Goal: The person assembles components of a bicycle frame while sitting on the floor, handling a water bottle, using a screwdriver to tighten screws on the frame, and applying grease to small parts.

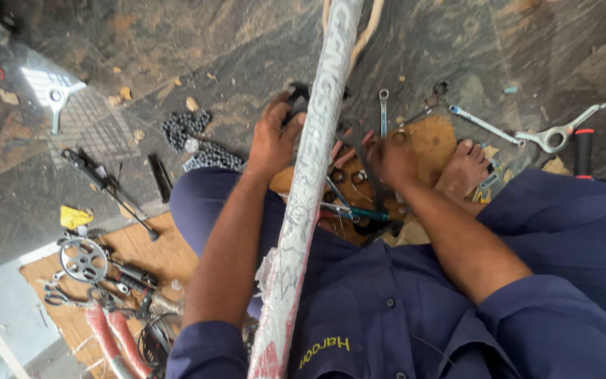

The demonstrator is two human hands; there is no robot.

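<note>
White-wrapped tube (310, 175) (red patches low), navy clothing (401, 309), grey-brown floor (233, 42)

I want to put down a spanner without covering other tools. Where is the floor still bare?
Bare stone floor lies beyond the bicycle chain, left of the wrapped frame tube. Another patch lies between the chain and the black pump. It is crowded around the left hand, the right hand, and the chainring on the wooden board.

Dark mottled stone floor (233, 49), dusty, lit by daylight.
</note>
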